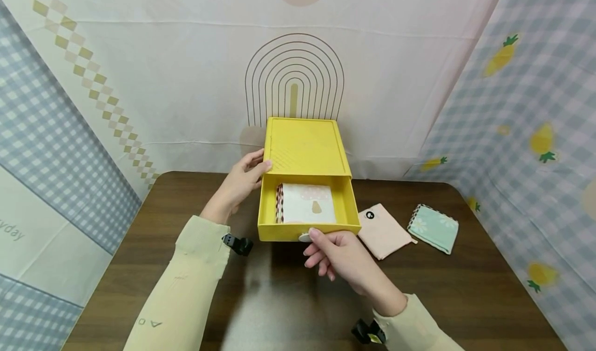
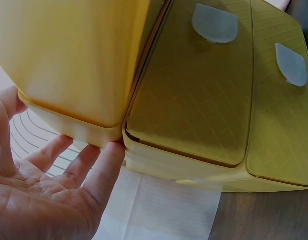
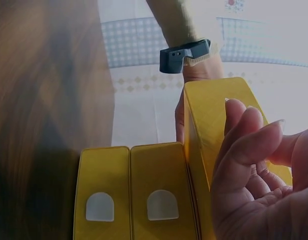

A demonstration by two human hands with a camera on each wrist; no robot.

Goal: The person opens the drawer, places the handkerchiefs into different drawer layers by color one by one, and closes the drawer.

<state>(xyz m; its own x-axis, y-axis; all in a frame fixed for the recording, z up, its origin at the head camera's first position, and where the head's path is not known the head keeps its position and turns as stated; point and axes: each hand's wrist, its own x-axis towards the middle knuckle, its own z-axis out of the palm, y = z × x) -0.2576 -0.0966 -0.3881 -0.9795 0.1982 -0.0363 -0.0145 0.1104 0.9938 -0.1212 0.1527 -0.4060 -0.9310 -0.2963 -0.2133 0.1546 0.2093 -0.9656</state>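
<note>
At frame centre I'm bracing the yellow box (image 1: 304,146) with my flat left hand (image 1: 239,183), while my right hand (image 1: 340,258) is apparently pinching the drawer (image 1: 308,231) knob. One folded cloth (image 1: 307,203) is lying inside the pulled-out drawer; two cloths (image 1: 407,229) are waiting at right.

A bright yellow plastic drawer box (image 1: 304,149) is showing a cream cloth with a tan mushroom print (image 1: 309,204) inside, while pale pink (image 1: 383,230) and mint green daisy-printed (image 1: 434,228) cloths are lying on the dark brown wooden table (image 1: 465,299).
</note>
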